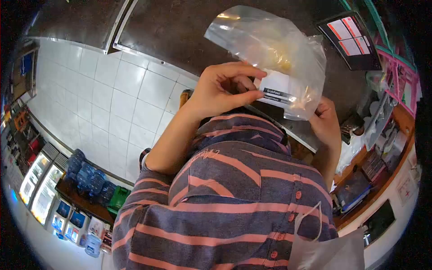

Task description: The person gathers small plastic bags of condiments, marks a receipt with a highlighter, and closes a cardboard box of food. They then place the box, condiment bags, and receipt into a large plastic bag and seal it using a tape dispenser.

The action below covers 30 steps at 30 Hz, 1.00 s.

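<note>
A clear plastic bag (270, 36) with something yellowish inside is held up over the dark counter. On its near side is a white paper slip (274, 83) with a black printed band. The thumb and forefinger of my left hand (227, 87) close on the slip's left edge, with the other fingers curled. At the bag's lower right corner, my right hand (325, 119) grips the plastic. Part of its fingers is hidden behind the bag. What exactly the bag contains is blurred by the plastic.
Beyond the bag stretches the dark counter (175, 27). A dark tablet-like screen (345, 39) stands at the right, near a pink basket (398, 74). Large blue water bottles (90, 177) and a green crate (119, 198) stand at the left, past the white tiled floor (105, 99).
</note>
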Available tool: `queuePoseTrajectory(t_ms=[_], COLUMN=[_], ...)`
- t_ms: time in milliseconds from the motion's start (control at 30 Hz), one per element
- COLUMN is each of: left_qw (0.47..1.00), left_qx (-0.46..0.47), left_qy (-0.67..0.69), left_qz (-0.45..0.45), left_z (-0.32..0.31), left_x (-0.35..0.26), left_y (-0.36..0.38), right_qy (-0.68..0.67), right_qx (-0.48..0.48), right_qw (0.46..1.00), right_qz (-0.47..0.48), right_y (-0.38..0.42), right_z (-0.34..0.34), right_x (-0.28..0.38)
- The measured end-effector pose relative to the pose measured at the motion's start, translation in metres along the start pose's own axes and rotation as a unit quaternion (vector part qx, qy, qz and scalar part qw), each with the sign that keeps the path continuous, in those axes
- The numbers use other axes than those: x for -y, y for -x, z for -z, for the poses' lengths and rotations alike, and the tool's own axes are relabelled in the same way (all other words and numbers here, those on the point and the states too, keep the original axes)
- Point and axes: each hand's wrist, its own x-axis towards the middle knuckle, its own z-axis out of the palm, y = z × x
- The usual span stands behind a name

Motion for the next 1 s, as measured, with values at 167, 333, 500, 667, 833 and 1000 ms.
queuePoseTrajectory(t_ms=[167,333,500,667,833,1000], left_qw=[0.995,0.981,0.932,0.928,0.973,0.982], left_qx=[-0.072,-0.155,-0.171,-0.191,-0.154,-0.103], left_qy=[-0.067,-0.066,-0.245,-0.3,-0.172,-0.095], left_qz=[-0.022,-0.099,-0.206,-0.112,0.016,0.127], left_z=[-0.005,-0.023,-0.007,-0.005,-0.005,0.0], left_x=[0.007,0.022,0.046,0.036,0.026,0.0], left_y=[0.001,-0.042,-0.082,-0.083,-0.087,-0.078], right_qy=[0.084,0.355,0.306,0.073,0.114,0.21], right_qx=[-0.07,-0.204,-0.238,-0.168,-0.1,-0.091], right_qw=[0.993,0.888,0.904,0.979,0.985,0.968], right_qz=[0.039,0.211,0.18,0.094,0.078,0.102], right_y=[0.002,-0.011,-0.043,-0.067,-0.067,-0.057], right_z=[-0.011,0.01,0.033,0.048,0.056,0.052], right_x=[0.005,-0.003,-0.014,-0.031,-0.03,-0.016])
